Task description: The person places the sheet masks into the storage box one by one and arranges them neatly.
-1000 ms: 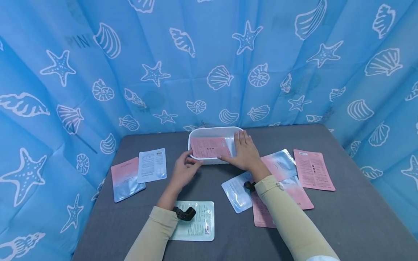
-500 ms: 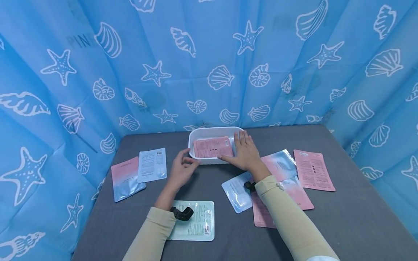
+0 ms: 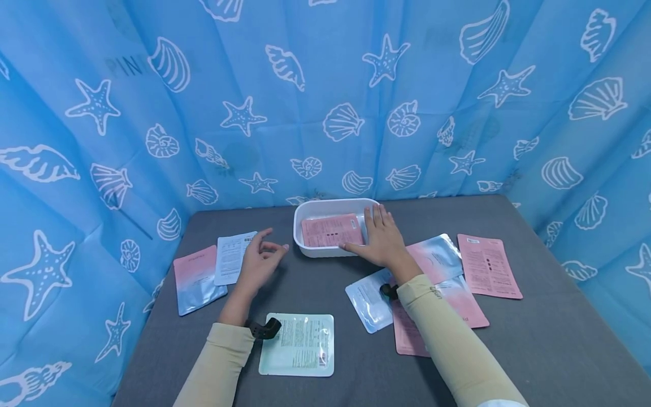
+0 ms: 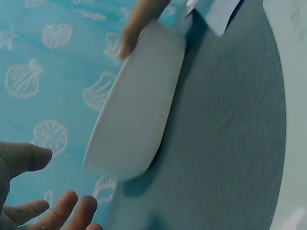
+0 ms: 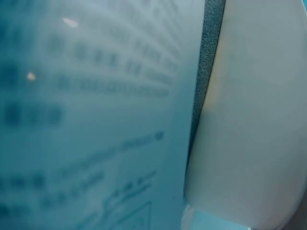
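A white plastic tub (image 3: 325,252) stands at the back of the table with a pink sheet mask packet (image 3: 331,230) lying in it. My right hand (image 3: 381,238) rests at the tub's right front corner, fingers straight along the right rim, thumb on the front rim. Left of the tub, my left hand (image 3: 259,264) is apart from it with loosely bent fingers and nothing held. It overlaps a pale blue packet (image 3: 231,261) in the head view. In the left wrist view, a gap separates the left fingers (image 4: 67,208) from the tub's wall (image 4: 139,105).
A pink-and-blue packet (image 3: 199,281) lies at the left, a mint green packet (image 3: 300,346) at the front. Several packets, among them a pale blue one (image 3: 368,302), lie partly under the right forearm. A pink packet (image 3: 488,265) lies further right. A blue curtain (image 3: 325,102) hangs behind the table.
The pink packet has slid right and settled lower in the tub. My left hand has moved away from the tub to the left. My right hand has stayed at the tub's corner.
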Demonstrator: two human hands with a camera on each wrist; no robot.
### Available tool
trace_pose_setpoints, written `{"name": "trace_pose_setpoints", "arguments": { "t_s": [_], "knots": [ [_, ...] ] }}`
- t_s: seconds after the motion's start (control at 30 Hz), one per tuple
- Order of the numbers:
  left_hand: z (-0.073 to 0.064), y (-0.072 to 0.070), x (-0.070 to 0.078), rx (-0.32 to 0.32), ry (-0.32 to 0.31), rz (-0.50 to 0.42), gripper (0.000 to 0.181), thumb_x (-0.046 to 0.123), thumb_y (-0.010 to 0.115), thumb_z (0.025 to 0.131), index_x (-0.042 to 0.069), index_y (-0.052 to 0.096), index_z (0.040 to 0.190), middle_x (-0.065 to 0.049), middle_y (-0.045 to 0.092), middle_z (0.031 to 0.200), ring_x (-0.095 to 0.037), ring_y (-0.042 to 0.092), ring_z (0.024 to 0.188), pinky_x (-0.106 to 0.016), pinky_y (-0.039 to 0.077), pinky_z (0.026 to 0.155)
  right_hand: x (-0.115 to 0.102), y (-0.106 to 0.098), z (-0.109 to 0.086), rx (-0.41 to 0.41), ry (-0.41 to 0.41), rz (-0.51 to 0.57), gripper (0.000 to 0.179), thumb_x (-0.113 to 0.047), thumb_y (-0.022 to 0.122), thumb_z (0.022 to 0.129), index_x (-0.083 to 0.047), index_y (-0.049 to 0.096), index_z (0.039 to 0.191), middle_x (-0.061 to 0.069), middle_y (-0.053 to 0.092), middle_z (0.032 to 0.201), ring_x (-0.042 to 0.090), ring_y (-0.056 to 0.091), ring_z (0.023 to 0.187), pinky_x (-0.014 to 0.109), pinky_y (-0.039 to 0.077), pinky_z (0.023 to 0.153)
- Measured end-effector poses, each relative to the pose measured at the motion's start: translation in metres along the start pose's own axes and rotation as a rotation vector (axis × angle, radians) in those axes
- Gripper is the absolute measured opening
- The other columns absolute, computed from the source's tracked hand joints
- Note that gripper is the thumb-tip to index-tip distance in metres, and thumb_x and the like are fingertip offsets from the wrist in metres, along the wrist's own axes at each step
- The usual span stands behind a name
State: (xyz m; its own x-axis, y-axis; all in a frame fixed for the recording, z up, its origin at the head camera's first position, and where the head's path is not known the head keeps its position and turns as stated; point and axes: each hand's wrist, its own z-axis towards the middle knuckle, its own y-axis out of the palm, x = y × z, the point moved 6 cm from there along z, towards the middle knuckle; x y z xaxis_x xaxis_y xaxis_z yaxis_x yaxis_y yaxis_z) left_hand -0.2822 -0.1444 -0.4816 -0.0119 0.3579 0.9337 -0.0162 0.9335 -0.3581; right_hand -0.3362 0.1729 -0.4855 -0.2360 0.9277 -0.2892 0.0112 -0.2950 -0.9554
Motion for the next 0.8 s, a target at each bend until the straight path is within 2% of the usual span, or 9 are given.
{"name": "trace_pose_setpoints", "arguments": {
  "t_s": [0.13,0.33,0.53,0.67,0.8],
  "knots": [
    [0.002,-0.021,-0.008,0.053,-0.009,0.029,0.069,0.039,0.073,0.101,0.018,0.045,0.160,-0.013,0.070,0.122,-0.024,0.070,0.100,-0.029,0.056,0.078,0.000,0.000,0.000,-0.003,0.000,-0.003,0.126,-0.084,0.055,0.087,0.001,0.011,0.169,0.024,0.004,0.178,0.040,-0.001,0.167,0.055,0.004,0.135],
    [0.002,-0.052,-0.019,0.111,-0.043,0.075,0.063,0.043,0.071,0.102,0.017,0.050,0.156,-0.015,0.066,0.129,-0.030,0.069,0.111,-0.022,0.055,0.081,0.001,0.001,0.002,-0.009,0.002,-0.004,0.126,-0.084,0.054,0.087,0.000,0.010,0.169,0.024,0.003,0.178,0.040,-0.001,0.167,0.055,0.005,0.135],
    [0.002,-0.075,-0.028,0.166,-0.091,0.115,0.057,0.040,0.069,0.104,0.017,0.054,0.154,-0.015,0.064,0.134,-0.032,0.066,0.119,-0.021,0.053,0.087,0.001,0.001,0.002,-0.019,0.005,-0.010,0.127,-0.086,0.053,0.087,0.000,0.009,0.170,0.023,0.002,0.178,0.039,-0.003,0.167,0.056,0.004,0.135],
    [0.001,-0.084,-0.033,0.205,-0.096,0.133,0.057,0.044,0.069,0.103,0.014,0.058,0.150,-0.015,0.063,0.135,-0.033,0.064,0.122,-0.028,0.052,0.092,0.001,0.002,0.003,-0.016,0.002,-0.012,0.127,-0.086,0.052,0.087,0.000,0.010,0.169,0.023,0.002,0.178,0.039,-0.002,0.167,0.055,0.004,0.135],
    [0.001,-0.091,-0.038,0.235,-0.107,0.160,0.058,0.046,0.068,0.103,0.010,0.060,0.147,-0.016,0.063,0.135,-0.036,0.062,0.124,-0.042,0.052,0.100,0.001,0.003,0.003,-0.015,0.000,-0.017,0.128,-0.087,0.051,0.087,0.000,0.009,0.170,0.023,0.001,0.178,0.040,-0.001,0.167,0.055,0.004,0.135]
  ]
}}
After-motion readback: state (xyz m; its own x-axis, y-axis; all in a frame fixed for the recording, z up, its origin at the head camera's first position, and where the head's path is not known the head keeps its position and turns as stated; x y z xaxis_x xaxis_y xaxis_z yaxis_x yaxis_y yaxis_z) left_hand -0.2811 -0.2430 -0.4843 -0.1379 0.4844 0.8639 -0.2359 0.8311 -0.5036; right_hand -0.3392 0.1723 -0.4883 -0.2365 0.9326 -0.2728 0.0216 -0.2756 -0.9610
